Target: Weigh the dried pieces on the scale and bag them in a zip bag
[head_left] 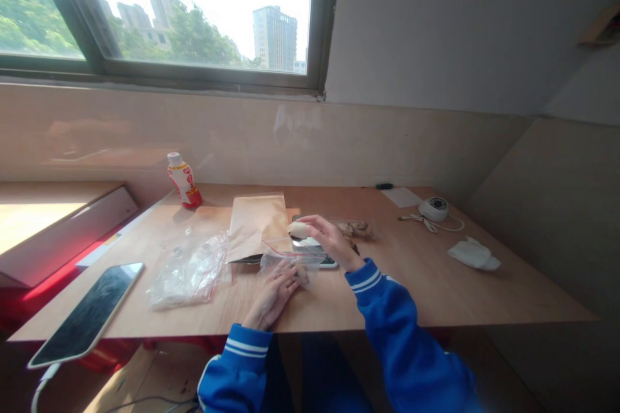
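Note:
My left hand (275,293) is at the front middle of the table, its fingers closed on a see-through zip bag (271,263) with a red seal line. A few brownish pieces (302,274) show inside the bag, by my fingertips. Above and behind the bag, my right hand (329,237) pinches a pale, oval piece (299,230) with a dark underside; its kind cannot be made out. Below that hand is a flat silver and dark device (330,262), partly hidden by the hand and the bag. Another clear bag (358,228) with brown, dried-looking pieces lies behind my right wrist.
Left of my hands are a brown paper pouch (256,222), a pile of clear zip bags (186,271), a phone (90,313) with a cable, and a drink bottle (184,182). Toward the right lie a white round device (434,208), a tissue (473,254), paper (402,197) and a dark marker (384,186).

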### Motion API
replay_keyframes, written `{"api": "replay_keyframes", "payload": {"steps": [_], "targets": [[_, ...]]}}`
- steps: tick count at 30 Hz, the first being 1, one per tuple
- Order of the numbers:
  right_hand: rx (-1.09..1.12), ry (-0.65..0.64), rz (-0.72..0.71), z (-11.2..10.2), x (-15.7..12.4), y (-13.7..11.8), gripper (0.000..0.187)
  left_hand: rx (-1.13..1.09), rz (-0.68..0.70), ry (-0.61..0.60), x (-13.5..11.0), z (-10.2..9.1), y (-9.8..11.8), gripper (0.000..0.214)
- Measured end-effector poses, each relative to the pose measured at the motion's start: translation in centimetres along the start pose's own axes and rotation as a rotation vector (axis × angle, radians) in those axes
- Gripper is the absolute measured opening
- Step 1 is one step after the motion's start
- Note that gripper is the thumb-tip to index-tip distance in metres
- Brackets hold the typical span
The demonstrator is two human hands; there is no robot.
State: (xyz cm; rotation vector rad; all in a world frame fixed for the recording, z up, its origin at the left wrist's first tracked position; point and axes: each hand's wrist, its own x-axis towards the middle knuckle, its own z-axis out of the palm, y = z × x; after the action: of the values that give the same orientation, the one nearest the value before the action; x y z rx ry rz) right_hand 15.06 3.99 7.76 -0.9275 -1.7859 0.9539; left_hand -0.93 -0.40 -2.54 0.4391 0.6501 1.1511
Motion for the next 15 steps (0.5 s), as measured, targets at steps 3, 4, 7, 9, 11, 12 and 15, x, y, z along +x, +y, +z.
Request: {"api": "replay_keyframes", "payload": {"steps": [3, 4, 7, 9, 11, 12, 15], "targets": [[-0.165, -0.038, -0.016, 0.3, -0.2, 0.5, 0.029, 0.0, 0.013, 0.004, -0.1, 0.0, 0.0, 0.027], [-0.211, 0.005, -0.032, 0.4, -0.2, 0.9, 0.028, 0.001, 0.012, 0.009, -0.1, 0.0, 0.0, 0.027], [-0.293, 0.157, -0.066, 0.4, 0.2, 2.7, 0.026, -0.011, -0.004, 0.043, -0.1, -0.1, 0.0, 0.029], [-0.357, 0.217, -0.076, 0.1, 0.6, 4.2, 0.026, -0.03, -0.013, 0.064, -0.1, -0.1, 0.1, 0.034], [-0.46, 0.238, -0.079, -0.4, 1.1, 5.9, 0.028, -0.053, -0.009, 0.079, -0.2, 0.0, 0.3, 0.04], [-0.52, 0.225, -0.07, -0.6, 1.4, 6.8, 0.03, -0.068, -0.001, 0.082, -0.2, 0.1, 0.4, 0.042], [-0.685, 0.091, 0.003, -1.1, 2.1, 9.1, 0.044, -0.096, 0.039, 0.078, -0.4, 0.3, 0.8, 0.044]]}}
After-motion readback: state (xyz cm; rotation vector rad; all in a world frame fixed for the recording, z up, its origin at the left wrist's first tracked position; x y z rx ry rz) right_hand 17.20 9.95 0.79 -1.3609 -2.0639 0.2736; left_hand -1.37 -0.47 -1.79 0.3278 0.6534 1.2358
